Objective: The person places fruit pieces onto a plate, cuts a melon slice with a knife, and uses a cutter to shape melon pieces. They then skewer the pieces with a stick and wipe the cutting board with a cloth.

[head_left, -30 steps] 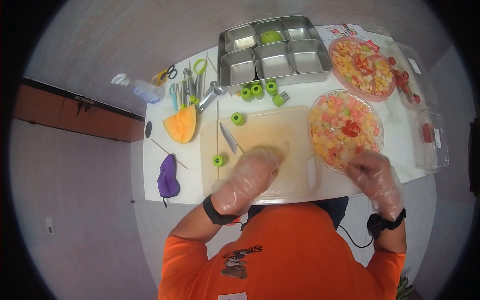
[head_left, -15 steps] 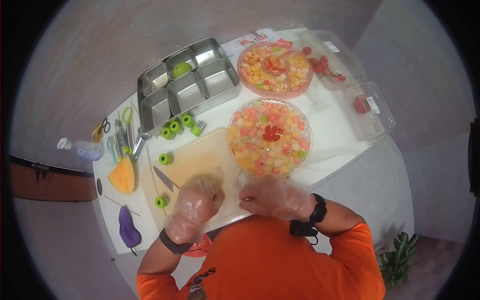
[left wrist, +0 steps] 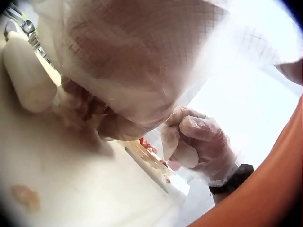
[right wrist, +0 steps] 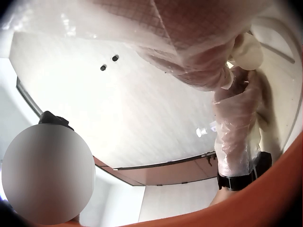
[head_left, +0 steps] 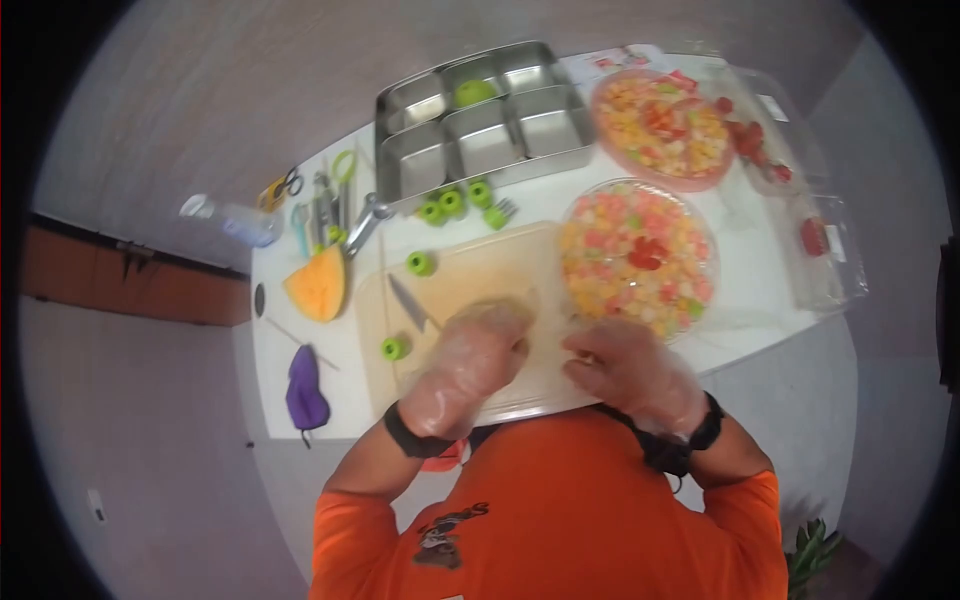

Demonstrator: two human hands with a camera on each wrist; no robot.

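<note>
My left hand (head_left: pixel 470 360), in a clear plastic glove, has its fingers curled low over the cutting board (head_left: pixel 515 395); I cannot tell whether they hold anything. Facing it over the board's right part, my gloved right hand (head_left: pixel 640 375) pinches a pale, flat, rounded piece (right wrist: pixel 248 52). Just beyond the left hand lies a knife (head_left: pixel 405 300), its pale handle (left wrist: pixel 28 75) near the fingers. In the left wrist view a small peach-coloured scrap (left wrist: pixel 26 196) sits on the board. A clear round dish (head_left: pixel 712 270) of diced fruit, topped by a red flower-shaped piece (head_left: pixel 648 253), stands beyond my right hand.
Green-capped cutters (head_left: pixel 420 263) and a thin stick lie on the board. Left are a melon wedge (head_left: pixel 318 285), tools, a spray bottle (head_left: pixel 235 220) and a purple pouch (head_left: pixel 306 390). Behind stand a divided steel tray (head_left: pixel 385 165), a pink fruit dish (head_left: pixel 690 182) and clear strawberry boxes (head_left: pixel 830 250).
My right hand has moved left from the edge of the diced-fruit dish to the board, close to the left hand. The left hand stays over the board. The head view has swung and partly returned.
</note>
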